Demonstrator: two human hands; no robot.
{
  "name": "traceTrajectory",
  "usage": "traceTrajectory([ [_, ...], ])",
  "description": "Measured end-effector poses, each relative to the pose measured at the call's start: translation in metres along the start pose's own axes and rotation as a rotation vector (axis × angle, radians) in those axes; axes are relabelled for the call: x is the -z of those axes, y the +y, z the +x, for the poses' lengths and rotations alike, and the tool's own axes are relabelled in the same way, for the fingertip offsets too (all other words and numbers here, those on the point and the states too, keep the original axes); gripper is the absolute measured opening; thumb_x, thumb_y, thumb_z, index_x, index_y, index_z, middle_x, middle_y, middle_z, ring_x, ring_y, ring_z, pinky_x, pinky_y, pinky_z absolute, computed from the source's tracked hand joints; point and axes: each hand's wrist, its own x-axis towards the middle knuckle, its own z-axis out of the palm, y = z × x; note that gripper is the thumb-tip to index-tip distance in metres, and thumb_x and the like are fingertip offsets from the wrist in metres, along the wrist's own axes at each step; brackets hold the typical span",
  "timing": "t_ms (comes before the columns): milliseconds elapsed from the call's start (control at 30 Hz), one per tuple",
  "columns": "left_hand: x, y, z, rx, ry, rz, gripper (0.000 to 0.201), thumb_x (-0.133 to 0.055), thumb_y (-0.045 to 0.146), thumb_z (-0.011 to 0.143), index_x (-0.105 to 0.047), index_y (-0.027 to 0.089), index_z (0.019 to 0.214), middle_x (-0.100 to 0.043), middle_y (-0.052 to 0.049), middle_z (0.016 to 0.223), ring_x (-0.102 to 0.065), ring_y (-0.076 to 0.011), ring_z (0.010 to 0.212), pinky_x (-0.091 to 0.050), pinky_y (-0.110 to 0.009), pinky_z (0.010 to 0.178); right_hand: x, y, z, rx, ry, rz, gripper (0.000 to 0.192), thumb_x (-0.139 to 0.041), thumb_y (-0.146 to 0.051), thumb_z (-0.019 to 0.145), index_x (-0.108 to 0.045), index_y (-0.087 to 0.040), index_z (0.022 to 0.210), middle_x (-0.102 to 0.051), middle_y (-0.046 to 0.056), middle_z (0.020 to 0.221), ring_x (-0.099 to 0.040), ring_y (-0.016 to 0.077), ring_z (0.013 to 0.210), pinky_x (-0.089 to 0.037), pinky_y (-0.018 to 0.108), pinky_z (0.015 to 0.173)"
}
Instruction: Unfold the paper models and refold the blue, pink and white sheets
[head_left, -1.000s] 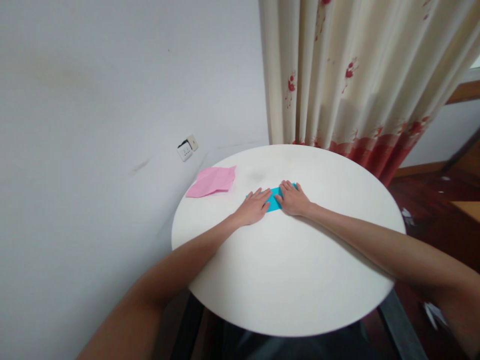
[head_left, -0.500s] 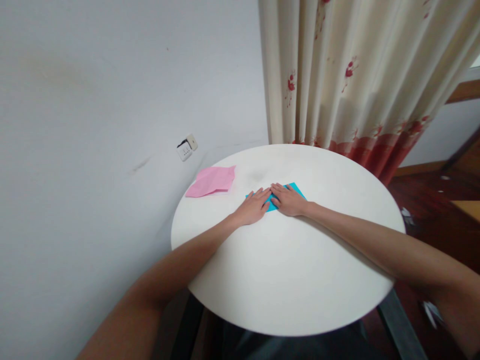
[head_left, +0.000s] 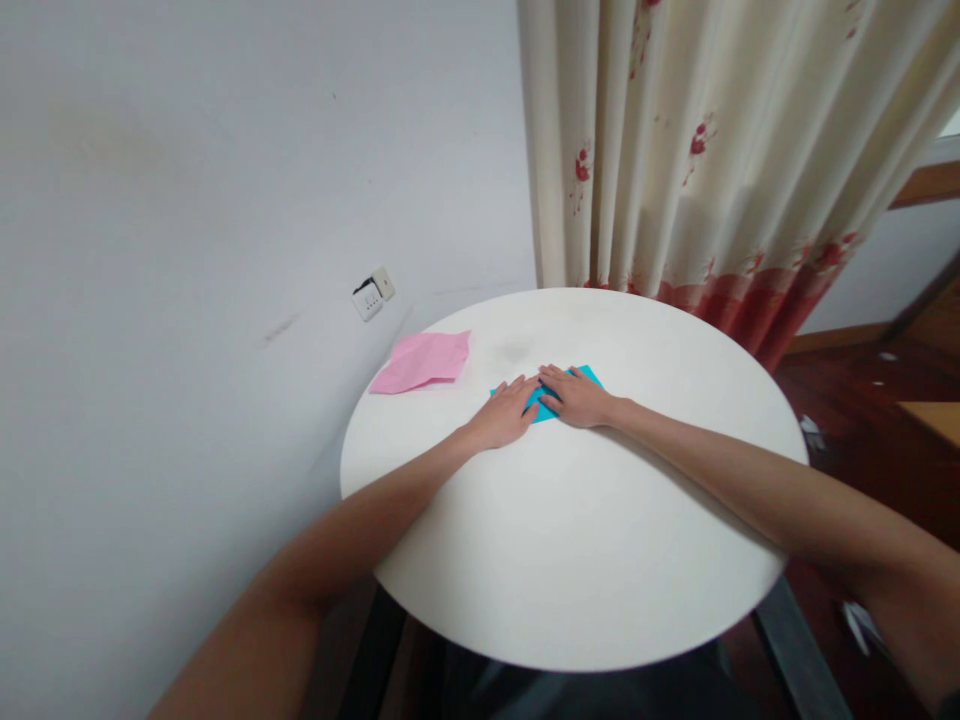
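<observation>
A folded blue paper (head_left: 541,403) lies flat on the round white table (head_left: 577,520), towards its far side. My left hand (head_left: 504,415) rests palm down on the paper's left part, fingers spread. Palm down too, my right hand (head_left: 576,397) covers the paper's right part, its fingertips almost touching those of the left hand. Only a small strip of blue shows between and around the hands.
A crumpled pink paper (head_left: 422,361) lies at the table's far left edge. A white wall with a socket (head_left: 373,294) stands to the left. A cream curtain with red flowers (head_left: 697,160) hangs behind the table. Dark wooden floor lies to the right.
My right hand has slid left along the blue paper until its fingertips meet the left hand's. The left hand has stayed in place.
</observation>
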Motion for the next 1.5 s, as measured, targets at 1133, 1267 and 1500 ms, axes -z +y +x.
traceTrajectory([
  [1133, 0.001, -0.001, -0.001, 0.028, -0.054, 0.045, 0.062, -0.026, 0.043, 0.105, -0.028, 0.013, 0.159, -0.02, -0.012, 0.168, -0.014, -0.0251, 0.157, -0.013, -0.045, 0.127, 0.006, 0.016, -0.008, -0.347, -0.017, -0.002, 0.07, -0.024, -0.047, 0.103, -0.028, -0.003, 0.158, -0.02, 0.022, 0.166, -0.017, 0.0352, 0.154, -0.019, 0.06, 0.121],
  [1267, 0.002, -0.001, -0.002, 0.023, -0.053, 0.047, 0.061, -0.026, 0.043, 0.105, -0.029, 0.013, 0.159, -0.02, -0.011, 0.168, -0.013, -0.0244, 0.157, -0.012, -0.045, 0.127, 0.007, 0.019, -0.008, -0.435, -0.011, -0.003, 0.071, -0.026, -0.046, 0.103, -0.027, 0.0, 0.157, -0.018, 0.023, 0.166, -0.015, 0.0359, 0.155, -0.016, 0.06, 0.121],
  [1500, 0.001, 0.0, -0.001, 0.026, -0.056, 0.061, 0.064, -0.026, 0.042, 0.105, -0.028, 0.008, 0.158, -0.02, -0.012, 0.168, -0.015, -0.026, 0.157, -0.012, -0.044, 0.127, 0.004, 0.004, -0.007, -0.31, 0.125, -0.1, 0.063, -0.03, -0.037, 0.104, -0.034, -0.001, 0.155, -0.022, 0.023, 0.166, -0.015, 0.0342, 0.155, -0.013, 0.059, 0.123],
])
